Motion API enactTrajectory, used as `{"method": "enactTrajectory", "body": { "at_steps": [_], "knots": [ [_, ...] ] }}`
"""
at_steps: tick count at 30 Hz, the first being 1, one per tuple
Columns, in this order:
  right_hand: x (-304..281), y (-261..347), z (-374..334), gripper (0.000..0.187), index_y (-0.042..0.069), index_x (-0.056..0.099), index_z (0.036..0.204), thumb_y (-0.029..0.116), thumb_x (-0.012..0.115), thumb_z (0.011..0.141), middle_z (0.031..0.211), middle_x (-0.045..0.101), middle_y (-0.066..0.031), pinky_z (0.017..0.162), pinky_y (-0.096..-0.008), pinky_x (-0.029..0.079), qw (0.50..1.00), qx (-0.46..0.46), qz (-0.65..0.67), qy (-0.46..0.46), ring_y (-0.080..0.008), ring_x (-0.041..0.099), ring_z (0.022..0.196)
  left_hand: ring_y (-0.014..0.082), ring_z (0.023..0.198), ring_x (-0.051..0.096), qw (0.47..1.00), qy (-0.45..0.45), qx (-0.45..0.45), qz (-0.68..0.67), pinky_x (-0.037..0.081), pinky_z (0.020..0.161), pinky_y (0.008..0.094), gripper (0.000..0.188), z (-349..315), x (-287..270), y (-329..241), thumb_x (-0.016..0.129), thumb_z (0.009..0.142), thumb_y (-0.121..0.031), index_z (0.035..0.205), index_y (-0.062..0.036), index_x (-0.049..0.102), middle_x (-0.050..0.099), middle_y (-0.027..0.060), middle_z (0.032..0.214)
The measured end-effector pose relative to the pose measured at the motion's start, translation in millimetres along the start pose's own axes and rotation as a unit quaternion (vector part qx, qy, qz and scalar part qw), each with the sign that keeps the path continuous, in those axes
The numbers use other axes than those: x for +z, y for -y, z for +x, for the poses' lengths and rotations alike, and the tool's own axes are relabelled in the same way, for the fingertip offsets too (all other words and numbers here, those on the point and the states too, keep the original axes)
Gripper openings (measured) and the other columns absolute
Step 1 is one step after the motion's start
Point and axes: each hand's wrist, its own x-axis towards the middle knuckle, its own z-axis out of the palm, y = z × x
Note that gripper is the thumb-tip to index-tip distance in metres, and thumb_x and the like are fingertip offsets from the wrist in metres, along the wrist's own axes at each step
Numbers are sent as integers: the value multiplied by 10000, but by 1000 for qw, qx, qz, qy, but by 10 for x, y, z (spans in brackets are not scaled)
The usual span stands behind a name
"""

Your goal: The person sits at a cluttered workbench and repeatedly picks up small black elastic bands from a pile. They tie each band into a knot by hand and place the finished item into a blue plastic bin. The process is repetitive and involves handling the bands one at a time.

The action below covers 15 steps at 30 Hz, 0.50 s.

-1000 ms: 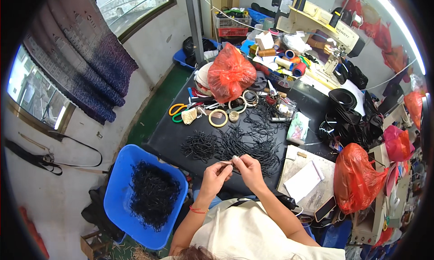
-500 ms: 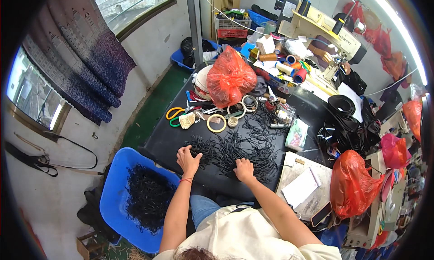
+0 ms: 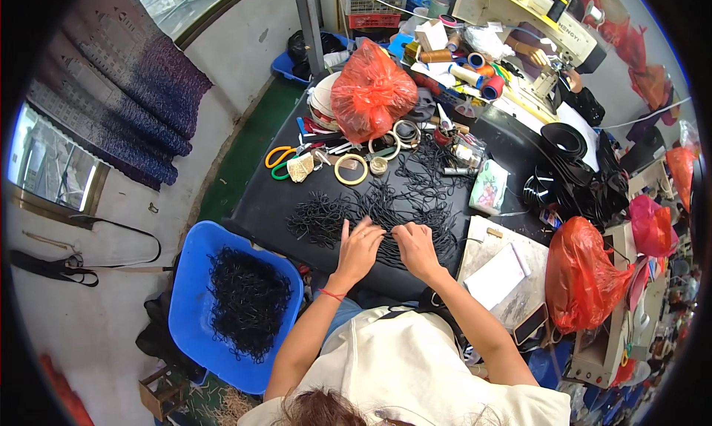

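Observation:
A loose heap of thin black cords (image 3: 411, 196) spreads over the black tabletop, with a smaller tangle of black cords (image 3: 319, 218) joined to its left side. My left hand (image 3: 359, 249) is over the near edge of the heap, its fingers stretched toward my right hand and slightly smeared by motion. Just beside it, my right hand (image 3: 417, 249) has its fingers bent and pressed together at the cords. Its fingertips are too small to show what they pinch. A blue tub (image 3: 185, 300) at my left holds many more short black cords (image 3: 248, 300).
Orange-handled scissors (image 3: 278, 156), tape rolls (image 3: 351, 169) and a red plastic bag (image 3: 373, 92) lie beyond the cords. At right are a board with a white notepad (image 3: 498, 276), a phone (image 3: 530, 324) and another red bag (image 3: 586, 278). A sewing machine (image 3: 530, 18) stands at the back right.
My left hand has left the left-hand tangle and moved right, close to my right hand. My right hand has shifted slightly right, and the view has tilted a little.

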Motion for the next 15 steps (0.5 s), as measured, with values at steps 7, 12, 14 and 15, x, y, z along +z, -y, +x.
{"method": "enactTrajectory", "body": {
  "at_steps": [7,12,14,15],
  "knots": [
    [-498,202,57,103,63,605,905,90,606,805,792,535,-87,605,-361,458,994,1,95,-52,-276,559,693,146,765,649,936,61,-140,-318,499,670,263,152,-152,-334,-257,542,876,-102,965,-10,623,663,91,853],
    [-404,368,117,85,27,605,862,30,624,780,762,558,-112,576,-338,451,965,124,165,-159,-256,565,648,97,791,610,811,44,-260,-522,495,664,212,187,-241,-264,-317,564,891,-169,993,-20,613,641,31,872],
    [-299,516,94,82,12,610,859,26,623,779,767,560,-112,564,-329,438,960,128,209,-138,-239,558,635,92,784,608,763,12,-302,-571,505,668,222,184,-225,-238,-383,575,885,-172,990,-27,615,636,34,859],
    [-305,595,89,98,10,620,883,12,603,787,771,561,-106,576,-320,445,949,154,252,-108,-223,562,641,97,786,611,746,-3,-308,-590,510,673,228,184,-238,-206,-378,575,884,-170,990,-25,615,637,37,862]
  ]
}}
